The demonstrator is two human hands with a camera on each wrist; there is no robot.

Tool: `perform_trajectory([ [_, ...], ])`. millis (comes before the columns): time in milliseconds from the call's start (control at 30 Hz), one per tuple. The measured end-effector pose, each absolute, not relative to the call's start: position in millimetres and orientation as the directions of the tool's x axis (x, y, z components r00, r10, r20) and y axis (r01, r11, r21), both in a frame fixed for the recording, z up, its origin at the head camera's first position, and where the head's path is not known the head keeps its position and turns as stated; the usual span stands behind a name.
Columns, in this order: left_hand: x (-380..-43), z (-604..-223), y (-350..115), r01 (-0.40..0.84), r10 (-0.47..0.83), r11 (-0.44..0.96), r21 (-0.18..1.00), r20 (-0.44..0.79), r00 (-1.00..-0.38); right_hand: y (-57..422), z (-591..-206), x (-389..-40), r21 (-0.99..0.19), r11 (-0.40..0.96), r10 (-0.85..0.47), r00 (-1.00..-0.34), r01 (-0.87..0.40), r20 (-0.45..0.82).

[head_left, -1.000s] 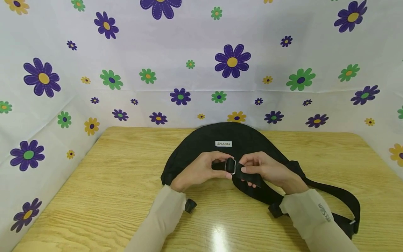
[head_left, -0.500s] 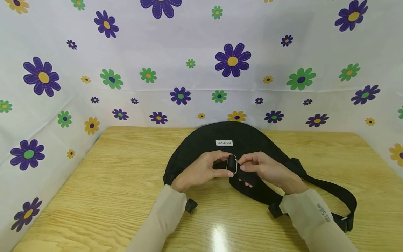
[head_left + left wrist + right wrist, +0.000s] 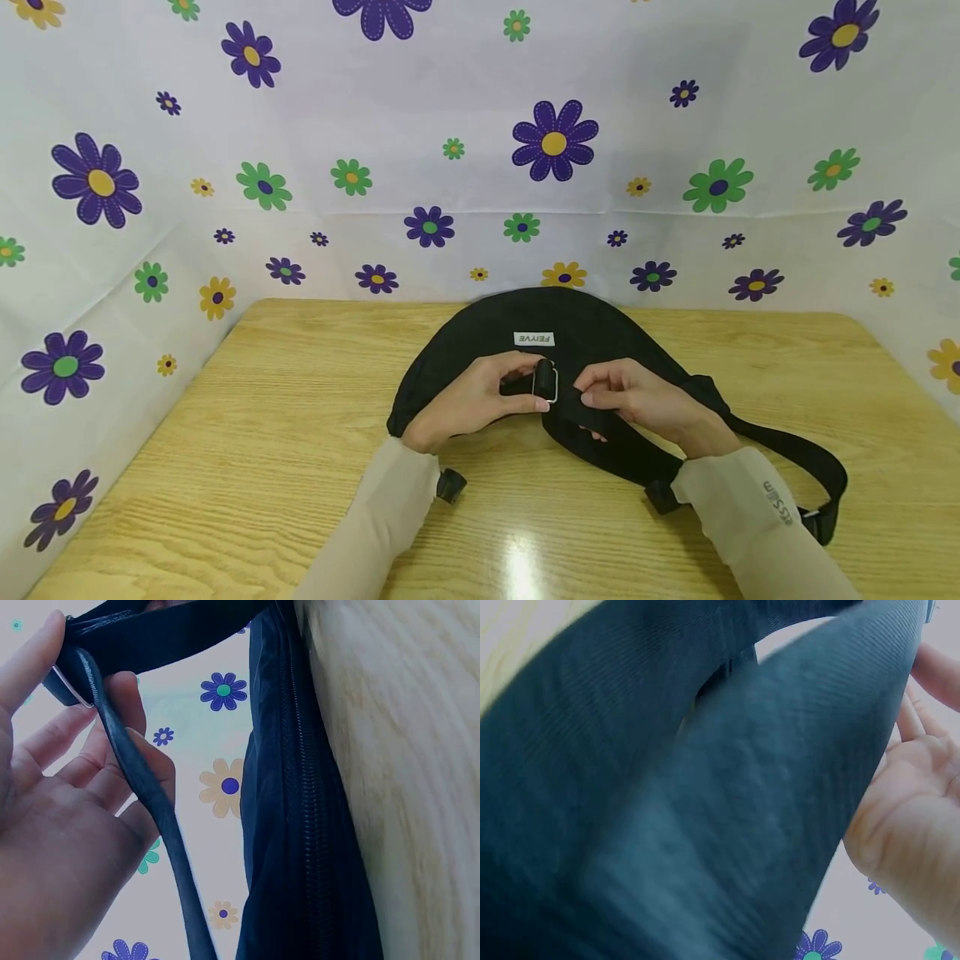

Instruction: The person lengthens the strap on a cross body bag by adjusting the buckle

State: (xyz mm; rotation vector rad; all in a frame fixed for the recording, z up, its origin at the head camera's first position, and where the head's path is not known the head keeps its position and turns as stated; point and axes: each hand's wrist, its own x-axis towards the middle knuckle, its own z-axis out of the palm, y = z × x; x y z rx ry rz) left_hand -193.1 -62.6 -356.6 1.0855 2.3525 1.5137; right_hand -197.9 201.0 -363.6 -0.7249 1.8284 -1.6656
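A black crescent-shaped waist bag (image 3: 555, 312) with a zipper and a small white label (image 3: 534, 339) lies on the table. My left hand (image 3: 480, 393) pinches a metal slide buckle (image 3: 556, 385) between thumb and fingers, with a loop of black webbing (image 3: 545, 379) folded through it. In the left wrist view, the buckle (image 3: 71, 688) sits at the fingertips and a thin strap runs down from it. Just right of the buckle, my right hand (image 3: 637, 402) pinches the wide black strap (image 3: 742, 795), which hides much of the right wrist view.
A strap loop (image 3: 806, 446) curves out on the right of the wooden table (image 3: 300, 400). Small black pieces (image 3: 452, 485) show by both sleeve cuffs. A white cloth with flower prints (image 3: 450, 100) stands behind and at the sides.
Over the last half second my hands have drifted slightly apart, widening the gap between buckle and right fingertips. The strap loop at far right has shifted a little inward.
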Motion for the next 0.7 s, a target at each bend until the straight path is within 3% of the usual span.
perform_trajectory([
  [300, -190, -359, -56, 0.471, 0.670, 0.221, 0.854, 0.219, -0.710, 191, -363, -194, -0.998, 0.017, -0.689, -0.724, -0.054, 0.028],
  [533, -189, -360, -54, 0.470, 0.681, 0.208, 0.858, 0.218, -0.699, 186, -358, -190, -0.997, 0.055, -0.648, -0.762, -0.047, 0.001],
  [700, -191, -358, -58, 0.491, 0.682, 0.211, 0.845, 0.233, -0.693, 189, -358, -192, -0.998, 0.052, -0.669, -0.743, -0.032, -0.011],
])
